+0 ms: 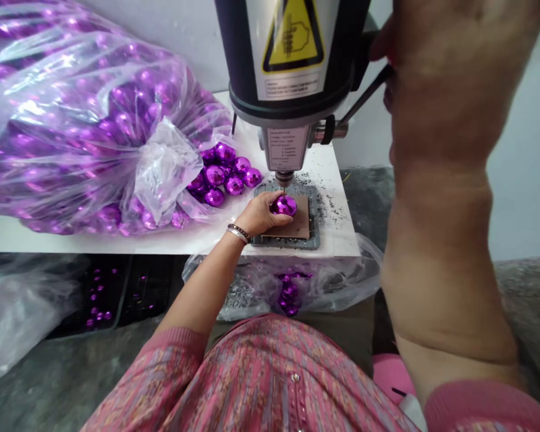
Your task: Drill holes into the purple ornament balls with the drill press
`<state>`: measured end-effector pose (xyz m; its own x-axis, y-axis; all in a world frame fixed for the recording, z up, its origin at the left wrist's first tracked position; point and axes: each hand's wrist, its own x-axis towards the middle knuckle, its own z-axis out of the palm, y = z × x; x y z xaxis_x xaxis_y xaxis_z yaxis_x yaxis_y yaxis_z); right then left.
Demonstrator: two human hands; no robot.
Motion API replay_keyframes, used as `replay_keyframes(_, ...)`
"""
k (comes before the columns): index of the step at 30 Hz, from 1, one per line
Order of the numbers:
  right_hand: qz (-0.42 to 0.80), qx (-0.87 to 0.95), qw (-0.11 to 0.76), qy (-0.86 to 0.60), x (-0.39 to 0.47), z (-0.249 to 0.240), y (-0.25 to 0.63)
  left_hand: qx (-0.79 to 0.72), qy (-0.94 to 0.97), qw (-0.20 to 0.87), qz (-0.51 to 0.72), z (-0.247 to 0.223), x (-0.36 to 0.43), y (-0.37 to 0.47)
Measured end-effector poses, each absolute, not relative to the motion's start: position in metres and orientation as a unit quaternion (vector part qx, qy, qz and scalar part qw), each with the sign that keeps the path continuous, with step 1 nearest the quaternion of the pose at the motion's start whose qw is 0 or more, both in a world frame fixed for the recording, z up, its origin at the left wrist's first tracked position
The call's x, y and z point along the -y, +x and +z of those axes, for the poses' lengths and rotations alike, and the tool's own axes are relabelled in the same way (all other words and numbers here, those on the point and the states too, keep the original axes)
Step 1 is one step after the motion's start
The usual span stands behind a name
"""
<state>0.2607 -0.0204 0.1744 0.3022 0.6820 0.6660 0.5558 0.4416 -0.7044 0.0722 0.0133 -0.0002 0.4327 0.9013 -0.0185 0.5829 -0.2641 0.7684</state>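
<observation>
My left hand [270, 214] is closed around a shiny purple ball ornament [287, 206], thumb and fingers on its sides. The ball rests on a brown board [300, 223] over the grey base plate [314, 239] of a drill press [292, 108]. Just above the ball is the drill's chuck and bit [284, 180]; whether the bit touches it I cannot tell. At upper right, close to the camera, my right hand [398, 66] is closed on the drill press lever [364, 96]. Most of its fingers are hidden behind the hand and wrist.
A large clear plastic bag [94, 138] of purple balls covers the left of the white table [162, 245], with loose balls [225, 174] spilling at its mouth. Dark shavings [333, 204] lie around the base. Another plastic bag [337, 285] with purple balls hangs below the table's front edge.
</observation>
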Motion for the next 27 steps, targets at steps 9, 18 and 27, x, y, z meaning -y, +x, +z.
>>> replay_keyframes(9, -0.067, 0.614, 0.560, -0.552, 0.075, 0.109, 0.255, -0.475, 0.779, 0.343, 0.226, -0.012, -0.015, 0.071)
replay_keyframes(18, -0.146, 0.630, 0.599, -0.472, 0.070, 0.075, 0.256, -0.480, 0.787, 0.323, 0.216, -0.011, -0.010, 0.071)
replay_keyframes(27, -0.174, 0.596, 0.651, -0.436, 0.058, 0.053, 0.250, -0.478, 0.789, 0.319, 0.218, -0.013, -0.007, 0.071)
